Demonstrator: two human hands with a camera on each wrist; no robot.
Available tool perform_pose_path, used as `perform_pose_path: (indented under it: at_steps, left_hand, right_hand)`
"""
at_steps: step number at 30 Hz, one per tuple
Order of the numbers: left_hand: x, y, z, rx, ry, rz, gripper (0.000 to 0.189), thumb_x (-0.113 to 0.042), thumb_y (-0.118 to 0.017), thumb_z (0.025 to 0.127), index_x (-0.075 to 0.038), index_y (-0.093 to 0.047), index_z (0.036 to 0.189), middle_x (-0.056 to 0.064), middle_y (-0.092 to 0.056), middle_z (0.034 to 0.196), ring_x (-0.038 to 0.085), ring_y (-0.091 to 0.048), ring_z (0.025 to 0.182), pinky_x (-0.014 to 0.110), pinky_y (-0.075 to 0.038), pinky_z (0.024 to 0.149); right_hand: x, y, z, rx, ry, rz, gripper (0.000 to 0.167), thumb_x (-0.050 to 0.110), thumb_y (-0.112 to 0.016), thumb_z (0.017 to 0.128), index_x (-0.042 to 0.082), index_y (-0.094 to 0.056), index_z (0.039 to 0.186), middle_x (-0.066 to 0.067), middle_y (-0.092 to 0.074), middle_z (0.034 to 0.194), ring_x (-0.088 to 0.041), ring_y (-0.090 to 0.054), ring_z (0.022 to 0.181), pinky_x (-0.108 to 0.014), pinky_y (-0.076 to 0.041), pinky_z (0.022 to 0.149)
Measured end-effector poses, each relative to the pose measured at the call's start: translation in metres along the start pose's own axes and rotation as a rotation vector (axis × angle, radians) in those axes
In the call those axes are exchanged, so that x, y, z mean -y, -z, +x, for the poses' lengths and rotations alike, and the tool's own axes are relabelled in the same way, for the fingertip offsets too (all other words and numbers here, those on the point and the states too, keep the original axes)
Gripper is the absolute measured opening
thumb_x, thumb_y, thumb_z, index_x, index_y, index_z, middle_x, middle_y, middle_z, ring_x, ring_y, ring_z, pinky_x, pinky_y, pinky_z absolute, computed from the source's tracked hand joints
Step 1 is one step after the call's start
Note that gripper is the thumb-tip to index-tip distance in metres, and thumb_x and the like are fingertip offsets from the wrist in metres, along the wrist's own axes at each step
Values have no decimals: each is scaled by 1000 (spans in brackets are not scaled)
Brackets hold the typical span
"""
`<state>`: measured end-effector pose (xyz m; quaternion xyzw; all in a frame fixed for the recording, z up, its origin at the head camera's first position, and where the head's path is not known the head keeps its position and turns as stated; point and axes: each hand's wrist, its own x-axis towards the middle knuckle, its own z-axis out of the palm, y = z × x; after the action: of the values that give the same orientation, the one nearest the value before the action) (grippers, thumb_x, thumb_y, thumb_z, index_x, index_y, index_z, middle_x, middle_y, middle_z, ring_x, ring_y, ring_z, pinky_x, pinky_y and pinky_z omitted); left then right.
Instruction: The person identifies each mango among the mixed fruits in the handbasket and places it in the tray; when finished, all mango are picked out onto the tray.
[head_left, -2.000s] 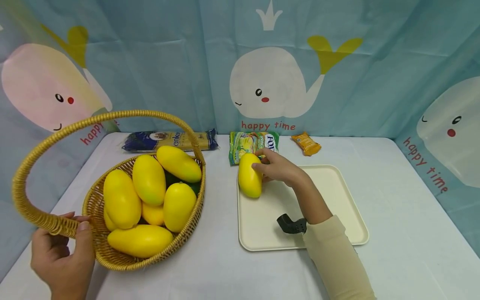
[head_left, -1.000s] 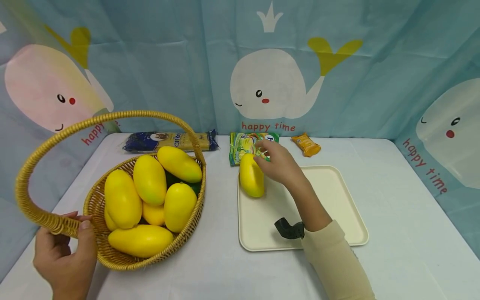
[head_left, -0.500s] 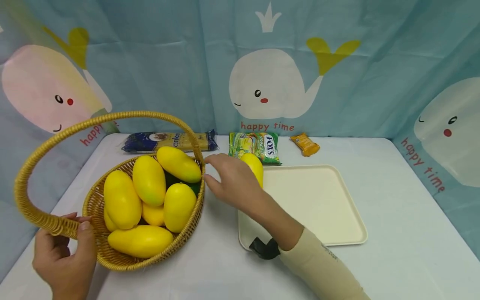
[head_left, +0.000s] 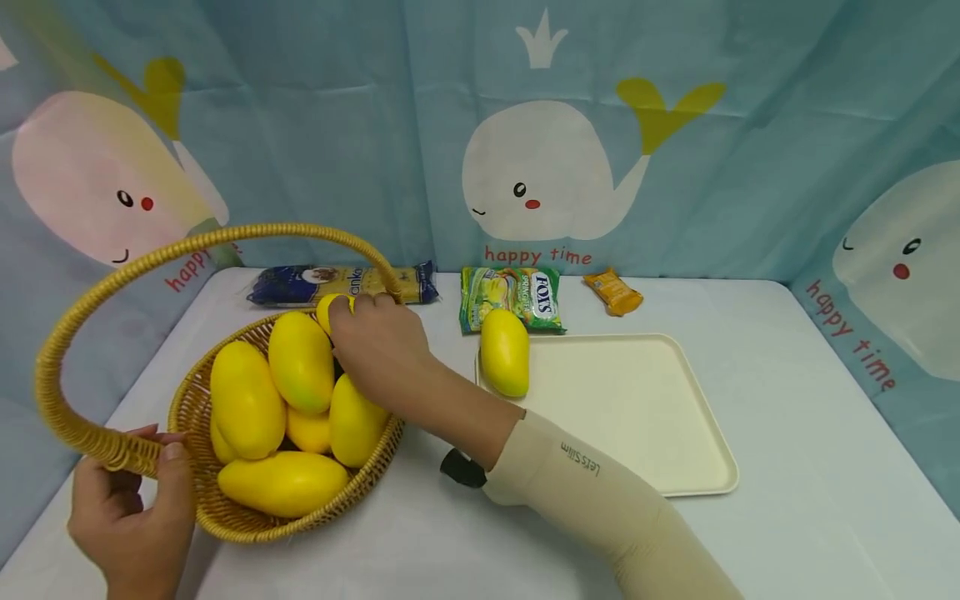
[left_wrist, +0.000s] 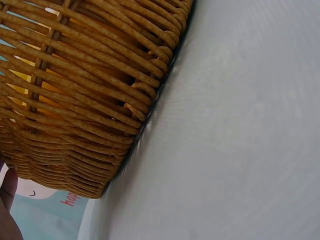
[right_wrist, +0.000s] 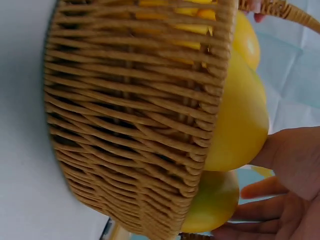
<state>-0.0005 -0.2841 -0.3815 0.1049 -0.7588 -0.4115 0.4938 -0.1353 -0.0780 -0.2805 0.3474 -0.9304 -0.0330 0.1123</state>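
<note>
In the head view my left hand (head_left: pixel 135 512) grips the handle of a wicker basket (head_left: pixel 375 471) at its near left end; the left wrist view shows the basket's woven side (left_wrist: pixel 85 90) with a fingertip at its edge. Several yellow mangoes (head_left: pixel 246 400) lie in the basket. My right hand (head_left: pixel 382 346) is over the basket's back right part, at a mango (head_left: pixel 333 310) that it partly hides. In the right wrist view its fingers (right_wrist: pixel 265 212) extend, spread, beside a greenish-yellow mango (right_wrist: pixel 212 200); the thumb tip is hidden behind another mango (right_wrist: pixel 240 120).
A single mango (head_left: pixel 505 353) rests on the back left corner of a cream tray (head_left: pixel 637 417). Behind stand a blue and gold pasta packet (head_left: pixel 292 285), a green candy bag (head_left: pixel 540 298) and a small orange packet (head_left: pixel 613 292). A printed curtain (head_left: pixel 337 167) encloses the table.
My right hand let go of the mango on the tray and moved left, past the basket's rim, to the mangoes inside. My left hand stays on the handle.
</note>
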Motion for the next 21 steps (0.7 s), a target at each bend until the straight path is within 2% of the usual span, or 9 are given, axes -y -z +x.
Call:
perform_pose_path:
  at_steps: [4, 7, 11, 13, 16, 21]
  left_hand:
    - [1, 0, 1, 0, -12, -48, 32, 6, -63, 85, 19, -59, 115, -10, -61, 103, 1, -61, 85, 10, -45, 77]
    - [0, 0, 0, -3, -9, -51, 31, 7, -63, 85, 18, -60, 114, -10, -62, 101, 0, -61, 84, 10, -45, 77]
    - [-2, 0, 0, -11, -12, -42, 31, 6, -63, 85, 18, -60, 113, -11, -62, 101, 0, -60, 83, 10, -45, 76]
    - [-2, 0, 0, -15, -23, -71, 31, 6, -63, 85, 20, -60, 113, -10, -62, 100, 0, -60, 83, 10, -45, 76]
    - [-2, -1, 0, -15, -31, -97, 32, 6, -63, 85, 20, -59, 113, -9, -63, 101, 1, -61, 83, 10, -45, 76]
    - [-4, -1, 0, -3, -18, -37, 32, 5, -63, 86, 19, -59, 114, -12, -61, 102, 0, -60, 85, 11, -45, 78]
  right_hand:
    - [4, 5, 13, 156, -36, 6, 55, 36, -56, 101, 11, -46, 150, -3, -63, 100, -13, -56, 75, -25, -52, 55]
    - [3, 5, 11, 181, -41, 32, 59, 34, -58, 100, 14, -41, 153, -3, -63, 110, -15, -58, 82, -26, -53, 58]
    - [-5, -2, -3, 66, -36, 181, 62, 36, -62, 99, 14, -41, 152, -5, -59, 132, -19, -61, 103, -29, -56, 76]
    - [-11, -7, -12, -33, -15, 296, 61, 34, -65, 98, 13, -42, 151, -6, -57, 137, -20, -60, 112, -30, -55, 85]
    - [-19, -14, -23, -155, 30, 440, 60, 27, -67, 97, 11, -42, 150, -6, -53, 141, -19, -55, 122, -27, -47, 98]
    - [-28, -23, -36, -279, 83, 593, 62, 21, -68, 96, 8, -41, 151, -8, -50, 142, -19, -50, 127, -23, -37, 108]
